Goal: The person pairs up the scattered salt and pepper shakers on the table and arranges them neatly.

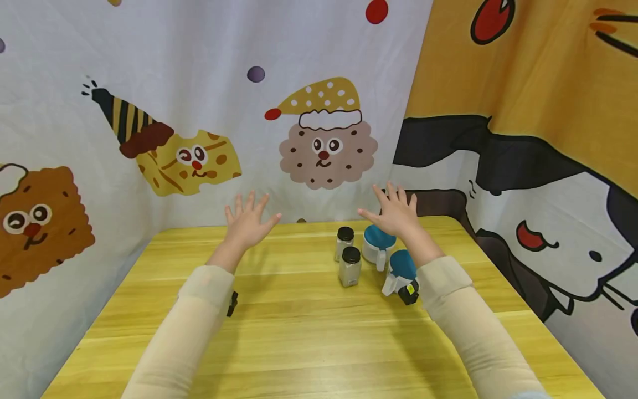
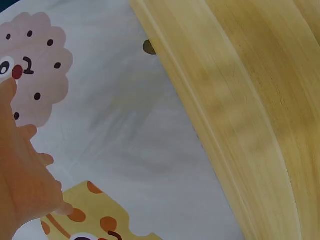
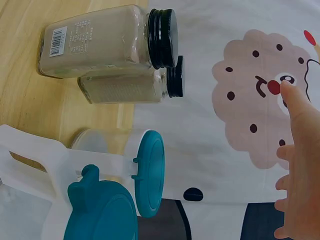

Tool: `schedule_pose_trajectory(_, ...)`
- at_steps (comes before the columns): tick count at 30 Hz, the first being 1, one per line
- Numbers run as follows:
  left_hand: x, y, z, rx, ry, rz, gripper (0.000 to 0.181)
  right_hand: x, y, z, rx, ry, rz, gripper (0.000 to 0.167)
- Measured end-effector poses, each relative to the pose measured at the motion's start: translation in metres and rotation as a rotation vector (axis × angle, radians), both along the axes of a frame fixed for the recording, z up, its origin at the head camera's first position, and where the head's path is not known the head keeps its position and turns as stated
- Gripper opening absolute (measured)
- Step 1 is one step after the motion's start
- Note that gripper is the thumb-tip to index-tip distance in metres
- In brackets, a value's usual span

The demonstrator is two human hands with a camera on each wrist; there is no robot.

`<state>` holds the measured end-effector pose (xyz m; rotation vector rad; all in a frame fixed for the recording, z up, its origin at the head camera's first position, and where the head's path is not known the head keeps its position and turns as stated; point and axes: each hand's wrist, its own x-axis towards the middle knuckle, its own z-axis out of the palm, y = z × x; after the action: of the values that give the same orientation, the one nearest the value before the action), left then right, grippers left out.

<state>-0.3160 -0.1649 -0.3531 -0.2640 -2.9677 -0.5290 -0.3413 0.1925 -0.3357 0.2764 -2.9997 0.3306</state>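
Left hand (image 1: 247, 224) and right hand (image 1: 395, 213) are both raised on outstretched arms near the table's far edge, fingers straight and spread apart, holding nothing. Two blue-lidded containers (image 1: 379, 241) (image 1: 402, 265) stand below the right hand and apart from it, with two black-capped jars (image 1: 345, 244) (image 1: 351, 269) just to their left. Beyond the far edge of the table (image 1: 299, 332) hangs a printed cloth (image 1: 209, 33), while a broad stretch of wood lies between the forearms.

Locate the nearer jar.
In the head view, the nearer jar stands on the table slightly right of centre, just in front of the other jar and left of the nearer cup.
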Motion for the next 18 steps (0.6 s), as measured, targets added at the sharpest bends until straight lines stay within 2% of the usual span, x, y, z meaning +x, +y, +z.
schedule_pose_trajectory(11, 0.005, 0.004, -0.005, 0.046, 0.024, -0.019, 0.084, 0.011, 0.001, 0.002, -0.013, 0.039, 0.008, 0.097)
schedule_pose_trajectory(18, 0.009, 0.009, -0.007, 0.069, 0.055, -0.040, 0.078, 0.016, 0.004, -0.001, -0.032, 0.057, 0.007, 0.097)
